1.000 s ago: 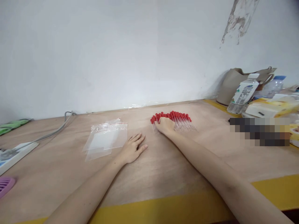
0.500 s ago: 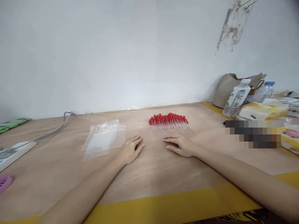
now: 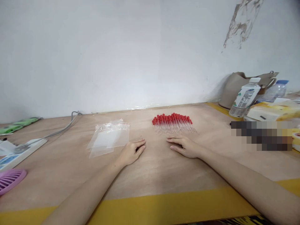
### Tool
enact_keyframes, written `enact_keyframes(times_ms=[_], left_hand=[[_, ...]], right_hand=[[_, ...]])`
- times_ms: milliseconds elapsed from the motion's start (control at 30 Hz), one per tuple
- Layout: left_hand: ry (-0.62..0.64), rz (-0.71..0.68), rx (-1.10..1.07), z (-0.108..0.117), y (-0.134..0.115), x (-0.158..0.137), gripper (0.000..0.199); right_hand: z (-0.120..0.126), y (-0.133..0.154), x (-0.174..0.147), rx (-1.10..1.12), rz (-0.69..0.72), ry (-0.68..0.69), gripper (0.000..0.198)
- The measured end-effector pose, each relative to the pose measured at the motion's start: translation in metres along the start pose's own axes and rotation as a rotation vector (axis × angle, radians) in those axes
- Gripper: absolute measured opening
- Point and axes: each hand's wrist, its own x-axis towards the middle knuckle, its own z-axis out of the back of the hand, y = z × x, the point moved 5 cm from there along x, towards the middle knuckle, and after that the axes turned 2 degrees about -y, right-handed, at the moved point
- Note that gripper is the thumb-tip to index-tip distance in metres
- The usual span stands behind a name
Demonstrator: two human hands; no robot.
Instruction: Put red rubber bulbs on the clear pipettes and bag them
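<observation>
My left hand (image 3: 131, 151) rests on the table with its fingers stretched out and nothing in them. Just left of it lie several clear zip-seal plastic bags (image 3: 107, 137), overlapping in a flat stack. Across from it my right hand (image 3: 186, 146) lies on the tabletop, fingers extended and holding nothing. Beyond the right hand is a row of red-bulbed droppers (image 3: 173, 122), side by side with clear thin stems pointing toward me. Neither hand touches the droppers.
The wooden table (image 3: 150, 172) has yellow tape (image 3: 164, 206) along its front edge. Left: a white power strip (image 3: 28, 153), grey cable (image 3: 61, 129), pink slatted object (image 3: 11, 181), green packet (image 3: 18, 125). Right: plastic bottle (image 3: 246, 97), grey-brown bag (image 3: 231, 89), tissue pack (image 3: 267, 112), blurred-out patch.
The camera view has turned slightly left, so everything sits a little further right. The left hand's fingers have drawn closer together. Droppers and bags lie as before.
</observation>
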Motion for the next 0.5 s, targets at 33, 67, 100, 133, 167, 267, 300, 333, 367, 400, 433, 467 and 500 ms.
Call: enact_keyframes(times_ms=[33,67,100,133,167,267,300,333,367,400,433,467,500], left_hand=[[0.008,0.002,-0.002,0.000,0.000,0.000,0.037],[0.009,0.008,0.004,0.000,0.000,-0.001,0.037],[0.000,0.018,0.025,0.001,0.001,-0.001,0.037],[-0.023,0.040,0.068,0.003,0.003,0.000,0.037],[-0.061,0.075,0.136,0.007,0.006,0.000,0.037],[-0.182,0.261,0.426,0.020,0.020,0.000,0.044],[-0.190,0.338,0.506,0.024,0.027,-0.001,0.049],[-0.175,0.415,0.559,0.026,0.033,-0.002,0.056],[-0.136,0.479,0.583,0.027,0.039,-0.003,0.062],[-0.085,0.519,0.586,0.026,0.044,-0.004,0.066],[-0.036,0.532,0.576,0.024,0.046,-0.004,0.067],[0.003,0.516,0.560,0.022,0.045,-0.004,0.067],[0.030,0.476,0.541,0.020,0.042,-0.004,0.065]], right_hand=[[0.000,0.000,0.000,0.003,0.000,0.002,0.041],[0.000,-0.001,0.000,0.007,0.000,0.003,0.041],[0.000,-0.001,0.001,0.013,-0.003,0.002,0.041],[0.000,-0.001,0.001,0.018,-0.007,0.002,0.041],[0.000,-0.002,0.001,0.023,-0.012,0.001,0.041],[0.000,-0.002,0.001,0.037,-0.016,-0.003,0.040],[0.000,-0.003,0.002,0.041,-0.012,-0.007,0.040],[0.000,-0.003,0.002,0.044,-0.009,-0.010,0.039],[0.000,-0.004,0.002,0.045,-0.007,-0.013,0.039],[0.000,-0.004,0.002,0.045,-0.006,-0.016,0.039],[0.000,-0.005,0.003,0.044,-0.005,-0.020,0.039],[0.000,-0.005,0.003,0.044,-0.004,-0.022,0.039],[0.000,-0.005,0.003,0.045,-0.003,-0.024,0.039]])
